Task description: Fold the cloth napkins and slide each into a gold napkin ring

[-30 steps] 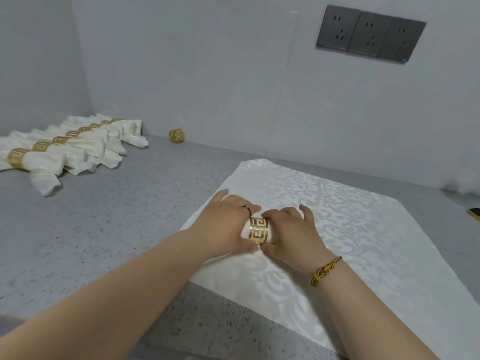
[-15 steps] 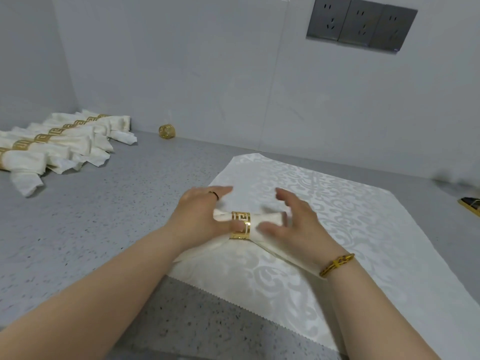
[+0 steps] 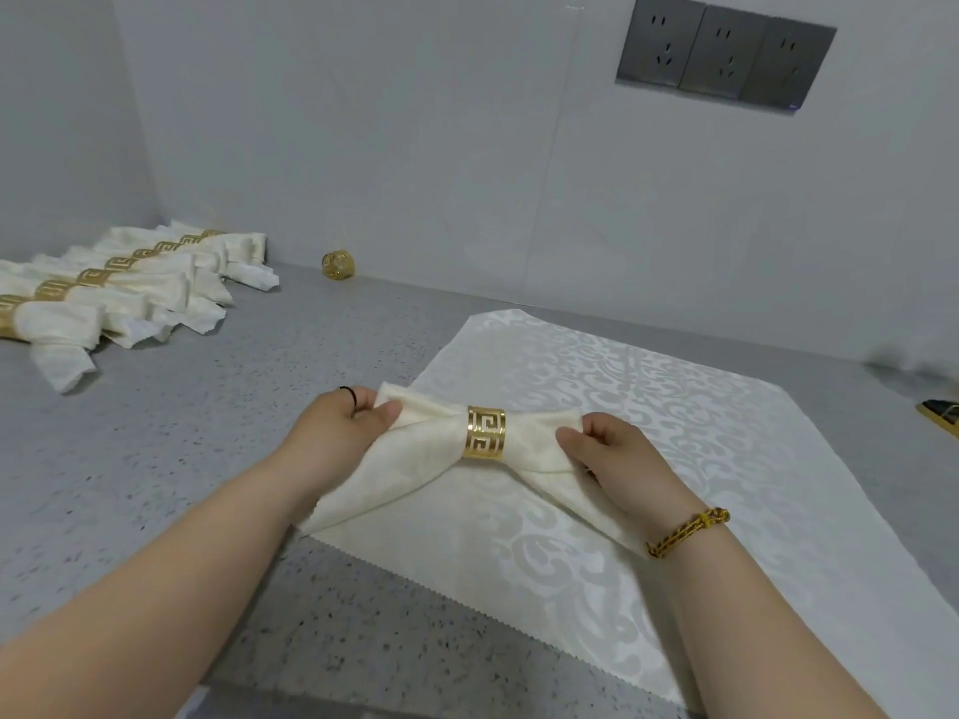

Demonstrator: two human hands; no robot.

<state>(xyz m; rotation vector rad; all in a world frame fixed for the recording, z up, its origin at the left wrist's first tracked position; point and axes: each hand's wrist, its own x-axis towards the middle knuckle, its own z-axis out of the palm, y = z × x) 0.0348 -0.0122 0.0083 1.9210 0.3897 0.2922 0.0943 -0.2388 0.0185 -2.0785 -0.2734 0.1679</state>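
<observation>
Home-like: speckled countertop (image 3: 155, 485), wall sockets (image 3: 726, 49)

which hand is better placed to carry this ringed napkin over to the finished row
Left, likely. The left hand pinches the ringed napkin at the end nearer the finished row, which lies to the far left. The right hand pinches the other end and would have to cross over.

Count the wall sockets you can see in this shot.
3. The left socket plate, the middle socket plate and the right socket plate sit side by side in one dark grey row, high on the back wall, upper right. None looks hidden.
</observation>
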